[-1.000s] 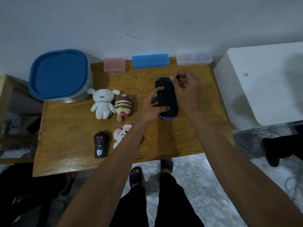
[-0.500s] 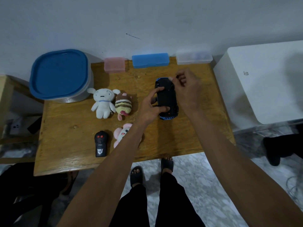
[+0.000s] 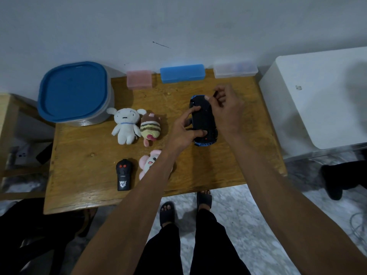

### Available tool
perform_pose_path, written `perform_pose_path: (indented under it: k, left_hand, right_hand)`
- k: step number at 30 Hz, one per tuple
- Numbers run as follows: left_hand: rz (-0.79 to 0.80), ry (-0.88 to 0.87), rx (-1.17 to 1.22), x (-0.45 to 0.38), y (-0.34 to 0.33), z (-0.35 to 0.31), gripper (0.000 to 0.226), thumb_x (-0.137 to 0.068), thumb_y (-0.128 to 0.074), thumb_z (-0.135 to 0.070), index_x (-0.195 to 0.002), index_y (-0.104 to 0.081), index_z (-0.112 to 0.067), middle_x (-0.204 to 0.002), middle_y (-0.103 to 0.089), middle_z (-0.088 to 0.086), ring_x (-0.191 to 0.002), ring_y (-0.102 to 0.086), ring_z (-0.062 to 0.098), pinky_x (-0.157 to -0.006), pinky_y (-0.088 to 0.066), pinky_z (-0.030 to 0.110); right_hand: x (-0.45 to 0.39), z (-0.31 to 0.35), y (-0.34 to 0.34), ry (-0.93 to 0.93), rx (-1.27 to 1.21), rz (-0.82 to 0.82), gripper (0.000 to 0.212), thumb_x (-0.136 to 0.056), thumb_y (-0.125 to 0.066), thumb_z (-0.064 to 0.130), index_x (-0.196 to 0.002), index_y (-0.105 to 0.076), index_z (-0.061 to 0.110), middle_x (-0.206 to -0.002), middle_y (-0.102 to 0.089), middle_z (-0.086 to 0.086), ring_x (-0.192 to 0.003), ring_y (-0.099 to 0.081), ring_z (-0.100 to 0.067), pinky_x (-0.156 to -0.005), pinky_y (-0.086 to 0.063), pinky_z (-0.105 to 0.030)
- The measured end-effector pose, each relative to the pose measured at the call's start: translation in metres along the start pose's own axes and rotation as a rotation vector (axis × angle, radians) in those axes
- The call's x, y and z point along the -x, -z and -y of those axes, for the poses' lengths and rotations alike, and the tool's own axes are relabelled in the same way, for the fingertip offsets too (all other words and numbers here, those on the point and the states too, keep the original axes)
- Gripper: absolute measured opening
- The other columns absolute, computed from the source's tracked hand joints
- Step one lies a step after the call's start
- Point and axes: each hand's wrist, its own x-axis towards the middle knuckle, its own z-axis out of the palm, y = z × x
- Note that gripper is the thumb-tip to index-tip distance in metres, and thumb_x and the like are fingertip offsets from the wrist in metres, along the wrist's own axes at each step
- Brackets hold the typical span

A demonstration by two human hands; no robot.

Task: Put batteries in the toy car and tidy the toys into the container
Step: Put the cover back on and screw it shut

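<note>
1. Head view, surface: worn wooden table [image 3: 89, 155] w/ scuffs, set against a plain pale wall [image 3: 178, 26]; grey marbled floor [image 3: 248, 205] below.
2. Toy car [image 3: 203, 120], black w/ blue trim, lies underside up on the table's right half.
3. Left hand [image 3: 183, 132] grips the car's left side, thumb & forefinger curled onto it.
4. Right hand [image 3: 226, 108] sits at the car's far end, fingers curled, pinching a small dark piece; what it is can't be told.
5. Container [image 3: 75, 92] w/ blue lid on, at far-left corner, overhanging the table edge.
6. White plush [image 3: 125, 126], striped plush [image 3: 151, 128] & pink plush [image 3: 149, 163] lie left of the car; black remote [image 3: 123, 175] near the front edge.
7. Along the wall: pink box [image 3: 139, 79], blue box [image 3: 181, 73], clear box [image 3: 235, 68].
8. White appliance [image 3: 317, 96] just right of the table; person's sandalled feet [image 3: 167, 213] on the floor.
</note>
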Motion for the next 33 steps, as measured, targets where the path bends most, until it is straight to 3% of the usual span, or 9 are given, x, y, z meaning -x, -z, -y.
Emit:
perform_pose_path:
  k: [5, 10, 14, 22, 26, 28, 30, 33]
  left_hand:
    - [-0.010, -0.006, -0.006, -0.002, 0.001, -0.003, 0.078, -0.073, -0.078, 0.013, -0.136, -0.056, -0.027, -0.126, -0.063, 0.014, -0.117, -0.064, 0.033, -0.087, -0.060, 0.055]
    - [-0.018, -0.011, -0.021, -0.003, -0.001, -0.007, 0.077, -0.072, -0.078, 0.014, -0.134, -0.056, -0.028, -0.126, -0.062, 0.014, -0.118, -0.062, 0.033, -0.084, -0.061, 0.051]
    - [-0.013, -0.020, -0.052, -0.001, -0.002, -0.005, 0.076, -0.073, -0.078, 0.013, -0.134, -0.055, -0.027, -0.126, -0.062, 0.012, -0.119, -0.061, 0.026, -0.084, -0.062, 0.049]
    - [-0.044, -0.038, -0.142, 0.002, -0.009, -0.007, 0.070, -0.074, -0.083, -0.001, -0.128, -0.056, -0.037, -0.126, -0.059, 0.004, -0.115, -0.059, 0.021, -0.087, -0.060, 0.041]
    - [-0.054, -0.072, -0.206, 0.000, -0.011, -0.010, 0.061, -0.083, -0.075, -0.004, -0.136, -0.057, -0.029, -0.128, -0.056, -0.001, -0.111, -0.057, 0.010, -0.082, -0.052, 0.022]
    - [-0.060, -0.083, -0.227, 0.000, -0.012, -0.010, 0.060, -0.090, -0.067, -0.004, -0.141, -0.054, -0.034, -0.135, -0.052, -0.005, -0.113, -0.054, 0.006, -0.083, -0.048, 0.018]
    - [-0.044, -0.081, -0.245, 0.000, -0.014, -0.010, 0.069, -0.093, -0.062, -0.003, -0.148, -0.045, -0.041, -0.140, -0.046, -0.013, -0.112, -0.052, -0.004, -0.083, -0.048, 0.012]
    - [-0.055, -0.087, -0.262, -0.001, -0.018, -0.011, 0.079, -0.098, -0.055, -0.003, -0.157, -0.023, -0.044, -0.139, -0.042, -0.019, -0.105, -0.057, -0.013, -0.080, -0.051, 0.011]
  right_hand:
    - [0.004, -0.001, 0.001, 0.095, 0.021, 0.005, 0.023, -0.095, -0.068, 0.024, -0.109, -0.070, 0.006, -0.095, -0.074, -0.003, -0.079, -0.063, -0.001, -0.069, -0.049, -0.005]
    - [0.006, -0.004, 0.000, 0.108, 0.020, -0.001, 0.028, -0.096, -0.066, 0.019, -0.121, -0.071, 0.008, -0.098, -0.077, -0.003, -0.080, -0.066, -0.002, -0.076, -0.051, -0.007]
    - [0.003, -0.003, -0.001, 0.023, 0.000, 0.004, 0.032, -0.092, -0.071, 0.020, -0.123, -0.068, 0.010, -0.086, -0.072, 0.002, -0.074, -0.060, 0.002, -0.072, -0.052, -0.011]
    - [0.003, -0.011, -0.002, -0.070, -0.005, 0.008, 0.030, -0.085, -0.080, 0.029, -0.096, -0.061, 0.008, -0.076, -0.056, 0.011, -0.066, -0.055, 0.009, -0.059, -0.043, -0.006]
    - [-0.001, -0.014, 0.002, -0.174, -0.071, -0.011, 0.029, -0.085, -0.079, 0.030, -0.100, -0.061, 0.014, -0.072, -0.056, 0.013, -0.062, -0.055, 0.003, -0.058, -0.046, -0.011]
    - [-0.006, -0.018, 0.007, -0.244, -0.148, -0.056, 0.027, -0.085, -0.078, 0.034, -0.099, -0.059, 0.020, -0.072, -0.062, 0.008, -0.066, -0.063, -0.006, -0.061, -0.056, -0.027]
    - [-0.011, -0.024, 0.012, -0.295, -0.184, -0.092, 0.028, -0.084, -0.078, 0.038, -0.098, -0.059, 0.024, -0.075, -0.065, 0.004, -0.069, -0.068, -0.017, -0.063, -0.060, -0.042]
    - [-0.018, -0.032, 0.019, -0.351, -0.178, -0.125, 0.029, -0.084, -0.079, 0.035, -0.100, -0.062, 0.018, -0.076, -0.065, 0.005, -0.070, -0.069, -0.018, -0.062, -0.060, -0.044]
